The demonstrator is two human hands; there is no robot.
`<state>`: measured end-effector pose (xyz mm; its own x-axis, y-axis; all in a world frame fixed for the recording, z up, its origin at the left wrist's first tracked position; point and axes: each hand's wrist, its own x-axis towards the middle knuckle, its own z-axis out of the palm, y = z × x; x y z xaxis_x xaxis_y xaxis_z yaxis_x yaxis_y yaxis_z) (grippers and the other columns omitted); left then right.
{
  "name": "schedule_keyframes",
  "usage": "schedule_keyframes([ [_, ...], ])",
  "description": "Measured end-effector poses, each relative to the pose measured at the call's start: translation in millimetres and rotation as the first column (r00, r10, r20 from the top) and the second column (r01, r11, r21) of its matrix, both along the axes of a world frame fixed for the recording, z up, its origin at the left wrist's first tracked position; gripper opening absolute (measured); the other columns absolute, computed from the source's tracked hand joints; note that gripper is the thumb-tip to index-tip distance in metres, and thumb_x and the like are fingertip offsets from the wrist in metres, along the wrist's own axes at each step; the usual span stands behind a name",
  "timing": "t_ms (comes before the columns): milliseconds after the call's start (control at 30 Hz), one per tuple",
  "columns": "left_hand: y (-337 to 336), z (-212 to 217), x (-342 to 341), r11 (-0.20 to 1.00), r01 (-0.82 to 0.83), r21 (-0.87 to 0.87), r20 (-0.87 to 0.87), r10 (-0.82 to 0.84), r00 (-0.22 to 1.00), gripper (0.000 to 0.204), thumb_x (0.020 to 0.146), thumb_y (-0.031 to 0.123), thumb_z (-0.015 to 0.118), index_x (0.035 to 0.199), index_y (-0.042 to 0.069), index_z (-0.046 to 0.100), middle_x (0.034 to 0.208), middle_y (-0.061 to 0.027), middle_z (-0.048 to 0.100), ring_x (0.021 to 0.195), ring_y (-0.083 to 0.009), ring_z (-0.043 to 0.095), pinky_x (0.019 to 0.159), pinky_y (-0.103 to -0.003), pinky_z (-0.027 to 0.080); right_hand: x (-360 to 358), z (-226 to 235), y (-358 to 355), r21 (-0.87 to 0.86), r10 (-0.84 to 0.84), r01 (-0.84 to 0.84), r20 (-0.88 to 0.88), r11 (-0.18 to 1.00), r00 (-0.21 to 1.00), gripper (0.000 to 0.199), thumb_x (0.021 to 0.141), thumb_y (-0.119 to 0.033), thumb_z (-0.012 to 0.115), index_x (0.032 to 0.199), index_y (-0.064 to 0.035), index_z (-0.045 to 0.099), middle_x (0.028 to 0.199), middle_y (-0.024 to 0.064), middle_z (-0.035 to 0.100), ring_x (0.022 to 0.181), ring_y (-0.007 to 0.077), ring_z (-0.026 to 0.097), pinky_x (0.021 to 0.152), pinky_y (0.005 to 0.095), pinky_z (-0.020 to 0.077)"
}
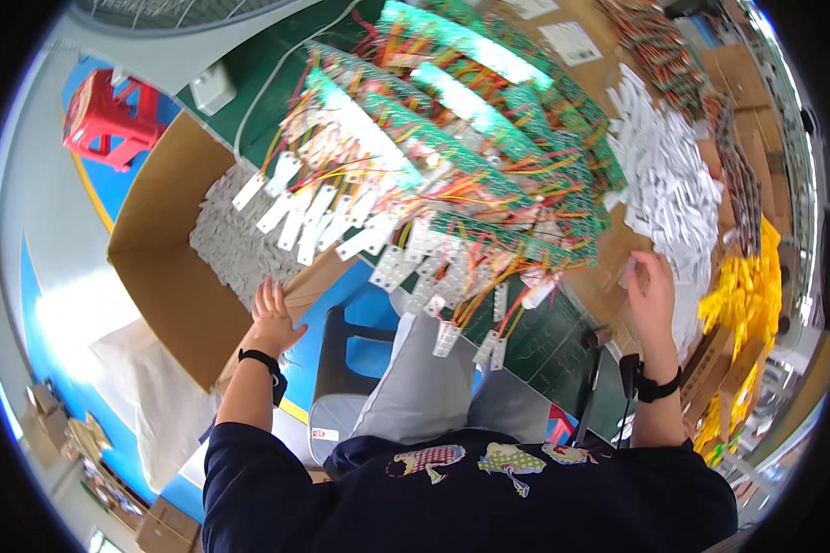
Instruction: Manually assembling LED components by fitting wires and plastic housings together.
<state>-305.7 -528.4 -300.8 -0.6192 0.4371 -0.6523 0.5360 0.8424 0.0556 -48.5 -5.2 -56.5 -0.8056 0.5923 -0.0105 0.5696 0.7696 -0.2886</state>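
Note:
My left hand (275,318) rests on the near side of an open cardboard box (152,235), its fingers stretched out and nothing in them. Many small greyish-white pieces (240,230) fill part of that box. Over the cardboard-covered tabletop (602,281), my right hand (652,293) has its thumb and bent fingers apart, with nothing visible between them. Beside it lies a heap of white strips (669,184). Green circuit boards (470,138) are piled in the middle, and white dotted plates (392,267) hang off them on red and yellow wires.
Yellow pieces (745,290) are heaped at the right, below rows of brownish wired parts (650,41). A red stool (111,120) stands on the floor at far left. A dark grey seat (341,369) is beside my legs. The round wire guard (166,11) shows at the top.

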Motion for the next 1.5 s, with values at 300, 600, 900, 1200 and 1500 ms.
schedule_keyframes([
  [300,-3.4,1.1,8.6,0.993,0.033,0.109,-0.049,-0.027,0.998,0.109,0.072,0.052,0.067,0.147,-0.001,0.009,0.153,-0.0225,0.009,0.14,-0.0409,0.011,0.109,-0.056,0.018,-3.9,15.8,-19.8,0.289,0.052,-0.089,0.132,0.953,0.99,0.043,0.083,-0.01,0.061,0.123,-0.0005,0.051,0.118,0.0189,0.056,0.113,0.035,0.051,0.099,0.0412,0.038],
  [600,-9.0,-3.4,21.7,0.913,0.166,0.373,-0.25,-0.074,0.966,0.108,0.069,0.043,0.074,0.144,-0.005,0.012,0.146,-0.022,0.023,0.134,-0.0399,0.025,0.105,-0.053,0.027,58.4,77.8,-198.5,0.383,0.257,-0.127,-0.312,0.915,0.915,0.02,0.088,-0.001,0.053,0.106,-0.0007,0.061,0.096,0.016,0.061,0.089,0.029,0.058,0.083,0.0362,0.0461],
  [900,-76.8,-15.1,12.8,0.85,0.16,0.501,-0.377,0.048,0.925,0.07,0.071,0.019,0.074,0.132,0.005,0.043,0.12,-0.0151,0.052,0.114,-0.0337,0.047,0.094,-0.044,0.041,76.3,-219.5,-246.2,-0.519,0.032,0.085,0.213,0.851,0.977,0.016,0.086,-0.012,0.053,0.095,-0.0019,0.062,0.08,0.0173,0.065,0.074,0.0299,0.065,0.064,0.0353,0.0494],
  [1200,-102.4,-23.6,-17.8,0.85,0.033,0.526,-0.259,0.123,0.958,0.026,0.069,0.019,0.075,0.091,0.007,0.065,0.107,-0.0063,0.062,0.106,-0.0297,0.054,0.089,-0.042,0.042,4.8,-466.2,-183.9,-0.483,0.432,-0.07,0.698,0.873,0.571,0.023,0.079,-0.014,0.053,0.093,-0.0017,0.066,0.097,0.022,0.066,0.095,0.0383,0.062,0.081,0.0454,0.0496],
  [1500,-90.4,-21.7,-36.6,0.862,-0.02,0.506,-0.217,0.15,0.965,0.029,0.066,0.016,0.076,0.091,0.008,0.064,0.113,-0.0062,0.062,0.113,-0.0296,0.053,0.092,-0.043,0.042,-105.3,-616.8,-254.0,-0.404,0.399,-0.07,0.836,0.912,0.375,0.039,0.094,-0.023,0.04,0.129,-0.0108,0.05,0.146,0.0158,0.034,0.133,0.0383,0.03,0.104,0.0514,0.0339],
])
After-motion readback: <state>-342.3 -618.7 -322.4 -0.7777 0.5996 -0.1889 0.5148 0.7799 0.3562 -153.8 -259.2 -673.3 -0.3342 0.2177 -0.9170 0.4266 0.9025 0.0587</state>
